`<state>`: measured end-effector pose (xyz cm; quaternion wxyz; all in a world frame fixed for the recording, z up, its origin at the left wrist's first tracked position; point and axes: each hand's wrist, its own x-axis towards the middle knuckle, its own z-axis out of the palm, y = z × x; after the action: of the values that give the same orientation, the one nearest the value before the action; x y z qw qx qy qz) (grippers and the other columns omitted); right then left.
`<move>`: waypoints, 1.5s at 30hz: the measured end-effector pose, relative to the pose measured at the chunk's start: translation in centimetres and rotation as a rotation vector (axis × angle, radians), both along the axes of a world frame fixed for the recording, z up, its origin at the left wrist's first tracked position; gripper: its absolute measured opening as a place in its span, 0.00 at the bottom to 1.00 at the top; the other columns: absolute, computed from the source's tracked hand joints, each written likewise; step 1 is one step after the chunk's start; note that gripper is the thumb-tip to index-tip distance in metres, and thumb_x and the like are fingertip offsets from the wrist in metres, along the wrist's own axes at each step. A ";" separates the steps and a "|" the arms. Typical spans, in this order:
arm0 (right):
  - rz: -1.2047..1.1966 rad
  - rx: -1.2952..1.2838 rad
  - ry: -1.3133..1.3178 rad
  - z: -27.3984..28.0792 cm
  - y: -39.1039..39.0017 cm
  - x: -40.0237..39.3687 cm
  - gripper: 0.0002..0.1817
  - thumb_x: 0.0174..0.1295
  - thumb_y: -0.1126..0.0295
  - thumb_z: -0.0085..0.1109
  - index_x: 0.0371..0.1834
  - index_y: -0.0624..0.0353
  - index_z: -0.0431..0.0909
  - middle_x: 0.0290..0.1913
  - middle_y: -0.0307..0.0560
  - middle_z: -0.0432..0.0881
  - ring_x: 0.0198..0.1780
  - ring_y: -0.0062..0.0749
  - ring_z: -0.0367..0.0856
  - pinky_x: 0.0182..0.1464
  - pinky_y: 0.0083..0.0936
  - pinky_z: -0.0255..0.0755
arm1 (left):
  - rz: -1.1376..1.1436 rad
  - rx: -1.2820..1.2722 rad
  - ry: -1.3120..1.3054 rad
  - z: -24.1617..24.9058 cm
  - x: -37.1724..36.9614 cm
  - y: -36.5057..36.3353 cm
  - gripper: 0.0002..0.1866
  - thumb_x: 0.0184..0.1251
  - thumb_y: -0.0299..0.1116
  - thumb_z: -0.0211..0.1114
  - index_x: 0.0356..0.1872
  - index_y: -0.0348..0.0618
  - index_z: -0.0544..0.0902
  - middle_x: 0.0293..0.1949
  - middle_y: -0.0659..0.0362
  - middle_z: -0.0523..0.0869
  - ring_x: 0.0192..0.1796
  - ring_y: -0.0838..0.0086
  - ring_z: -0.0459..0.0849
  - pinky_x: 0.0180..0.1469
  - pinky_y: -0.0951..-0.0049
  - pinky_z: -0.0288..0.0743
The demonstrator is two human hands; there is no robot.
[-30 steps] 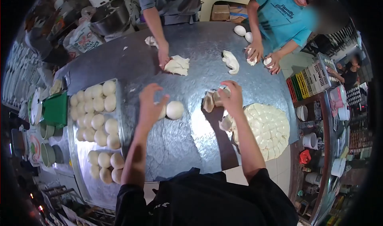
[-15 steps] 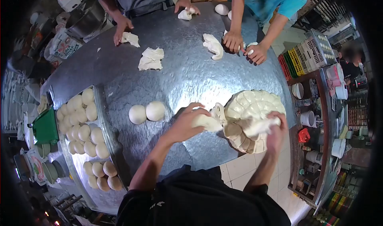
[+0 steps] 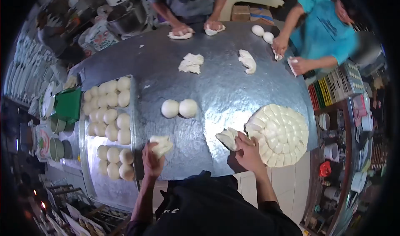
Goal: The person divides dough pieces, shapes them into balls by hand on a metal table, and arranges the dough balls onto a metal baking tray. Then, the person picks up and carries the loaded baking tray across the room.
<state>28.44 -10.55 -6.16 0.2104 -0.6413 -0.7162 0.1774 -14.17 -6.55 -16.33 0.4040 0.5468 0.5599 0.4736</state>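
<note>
My left hand [image 3: 152, 161] is closed on a lump of dough [image 3: 163, 146] above the near edge of the metal table. To its right, my right hand [image 3: 250, 152] grips a torn piece of dough [image 3: 227, 138] at or just above the tabletop. Close beside that hand lies a big round mass of dough [image 3: 281, 131], scored into many small segments in rings. Two smooth dough balls [image 3: 179, 108] sit side by side on the table, beyond my left hand.
A metal tray [image 3: 89, 146] on the left holds rows of dough balls. Loose dough pieces [image 3: 191, 63] lie mid-table. Across the table, one person [image 3: 183, 4] presses dough with both hands; another in a turquoise shirt [image 3: 323, 27] handles dough. Shelves [image 3: 333, 152] stand on the right.
My left hand has moved left, away from the large dough mass, with a lump in it. My right hand now holds its dough left of that mass. The camera view has shifted too.
</note>
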 end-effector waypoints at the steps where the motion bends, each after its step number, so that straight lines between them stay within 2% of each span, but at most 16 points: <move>1: -0.079 0.062 0.094 -0.9 -0.3 -1.0 0.28 0.57 0.74 0.61 0.65 0.59 0.75 0.70 0.54 0.76 0.70 0.49 0.73 0.72 0.50 0.59 | -0.050 0.013 0.490 2.5 -0.2 -1.3 0.38 0.46 0.25 0.74 0.65 0.46 0.73 0.62 0.50 0.76 0.65 0.48 0.73 0.65 0.56 0.69; 2: -0.151 0.118 0.192 -1.5 -0.1 -1.9 0.29 0.58 0.72 0.62 0.66 0.59 0.74 0.70 0.55 0.76 0.71 0.51 0.70 0.72 0.51 0.58 | -0.093 0.007 0.980 5.6 0.3 -2.8 0.42 0.46 0.27 0.74 0.69 0.45 0.70 0.66 0.49 0.72 0.68 0.45 0.69 0.68 0.54 0.65; 6: -0.313 0.367 0.061 -2.5 2.9 -6.5 0.25 0.60 0.65 0.66 0.61 0.61 0.76 0.65 0.55 0.78 0.68 0.55 0.72 0.69 0.51 0.61 | 0.116 0.290 0.625 7.5 1.4 -2.0 0.44 0.47 0.29 0.75 0.70 0.38 0.68 0.71 0.46 0.64 0.70 0.41 0.63 0.70 0.50 0.61; 8: -0.272 0.184 -0.040 -4.4 5.3 -7.1 0.22 0.61 0.58 0.68 0.50 0.62 0.78 0.56 0.55 0.82 0.61 0.59 0.76 0.65 0.54 0.64 | -0.117 0.261 0.593 5.6 1.6 -0.3 0.41 0.47 0.33 0.77 0.66 0.36 0.71 0.65 0.46 0.71 0.65 0.43 0.69 0.68 0.50 0.65; 13: -0.055 0.252 -0.061 -4.8 12.9 -4.5 0.18 0.59 0.51 0.70 0.27 0.55 0.81 0.25 0.52 0.83 0.25 0.54 0.81 0.30 0.47 0.72 | -0.262 0.268 0.704 4.0 0.7 7.2 0.26 0.47 0.38 0.79 0.45 0.39 0.79 0.44 0.50 0.82 0.50 0.47 0.79 0.57 0.49 0.74; 16: -0.180 0.524 -0.221 -6.0 8.7 -7.3 0.20 0.56 0.48 0.72 0.28 0.54 0.82 0.25 0.53 0.85 0.27 0.55 0.84 0.33 0.47 0.75 | -0.102 0.263 0.773 3.3 2.2 5.4 0.19 0.47 0.41 0.79 0.34 0.43 0.79 0.35 0.52 0.83 0.41 0.50 0.83 0.46 0.52 0.77; 20: 0.091 0.060 -0.151 -3.5 -1.6 -9.0 0.21 0.54 0.46 0.71 0.30 0.54 0.83 0.26 0.56 0.84 0.30 0.54 0.85 0.36 0.47 0.77 | -0.169 0.324 0.943 2.8 5.1 -1.7 0.19 0.45 0.43 0.80 0.32 0.45 0.81 0.33 0.51 0.83 0.38 0.53 0.85 0.39 0.55 0.79; 24: -0.210 -0.272 0.165 -1.6 3.6 -3.6 0.24 0.52 0.40 0.68 0.32 0.50 0.87 0.33 0.52 0.88 0.38 0.51 0.87 0.45 0.51 0.78 | -0.470 -0.300 0.677 8.3 2.0 -0.8 0.28 0.43 0.54 0.81 0.36 0.42 0.84 0.37 0.50 0.83 0.45 0.50 0.83 0.54 0.56 0.78; 30: 0.125 0.220 -0.337 -3.6 6.8 -7.1 0.19 0.52 0.53 0.73 0.41 0.54 0.86 0.52 0.53 0.84 0.57 0.52 0.79 0.58 0.64 0.63 | -0.104 0.483 1.055 8.7 0.2 4.2 0.37 0.45 0.60 0.81 0.45 0.38 0.82 0.48 0.52 0.79 0.56 0.53 0.77 0.62 0.52 0.71; 32: 0.010 0.532 -0.062 -3.6 11.8 -6.2 0.21 0.52 0.58 0.74 0.45 0.56 0.84 0.51 0.55 0.81 0.57 0.53 0.76 0.58 0.57 0.64 | 0.041 0.365 0.820 8.2 -0.6 7.8 0.34 0.47 0.58 0.80 0.43 0.38 0.84 0.48 0.52 0.81 0.56 0.54 0.78 0.61 0.54 0.71; 35: -0.182 0.340 0.320 -4.0 11.1 -3.5 0.23 0.51 0.56 0.76 0.45 0.57 0.82 0.49 0.55 0.81 0.55 0.55 0.76 0.58 0.49 0.67 | 0.128 0.136 0.451 5.0 -2.4 7.3 0.27 0.51 0.55 0.80 0.39 0.40 0.87 0.43 0.53 0.84 0.52 0.55 0.81 0.56 0.56 0.73; 36: -0.185 0.343 0.102 -5.2 8.6 -4.2 0.23 0.54 0.54 0.74 0.44 0.60 0.82 0.46 0.56 0.81 0.50 0.54 0.77 0.53 0.48 0.69 | 0.066 0.030 0.319 3.8 -2.7 5.7 0.24 0.52 0.53 0.79 0.37 0.41 0.88 0.39 0.54 0.86 0.48 0.55 0.84 0.52 0.55 0.75; 38: -0.466 0.085 -0.059 -5.7 2.9 -9.6 0.23 0.57 0.50 0.70 0.40 0.60 0.82 0.40 0.56 0.83 0.42 0.53 0.82 0.45 0.49 0.74 | 0.139 0.333 0.588 3.6 1.5 1.8 0.21 0.54 0.51 0.78 0.36 0.43 0.90 0.31 0.52 0.88 0.40 0.55 0.88 0.42 0.53 0.78; 40: -0.135 0.154 -0.035 -5.5 -0.2 -13.9 0.21 0.54 0.46 0.71 0.33 0.53 0.85 0.31 0.56 0.85 0.36 0.55 0.86 0.41 0.46 0.79 | -0.176 0.233 0.984 6.1 6.8 0.2 0.22 0.55 0.53 0.76 0.33 0.42 0.89 0.29 0.52 0.88 0.34 0.54 0.88 0.38 0.54 0.80; 44: 0.031 -0.491 0.069 0.1 5.2 -10.0 0.23 0.57 0.46 0.70 0.31 0.57 0.87 0.32 0.56 0.87 0.33 0.52 0.88 0.37 0.40 0.80 | -0.186 0.031 0.741 6.1 5.7 0.5 0.24 0.56 0.58 0.74 0.33 0.43 0.89 0.29 0.52 0.87 0.34 0.55 0.88 0.41 0.57 0.81; 45: -0.151 -0.214 0.082 -0.1 5.0 -7.4 0.21 0.57 0.49 0.71 0.32 0.58 0.88 0.30 0.55 0.88 0.31 0.50 0.87 0.35 0.38 0.79 | -0.131 -0.101 0.654 8.8 2.6 1.5 0.25 0.56 0.59 0.74 0.32 0.43 0.89 0.28 0.51 0.86 0.35 0.55 0.87 0.43 0.58 0.81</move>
<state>21.04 -5.52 -6.25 0.1823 -0.7045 -0.6336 0.2626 -11.61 -5.09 -7.54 0.2591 0.6840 0.6462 0.2176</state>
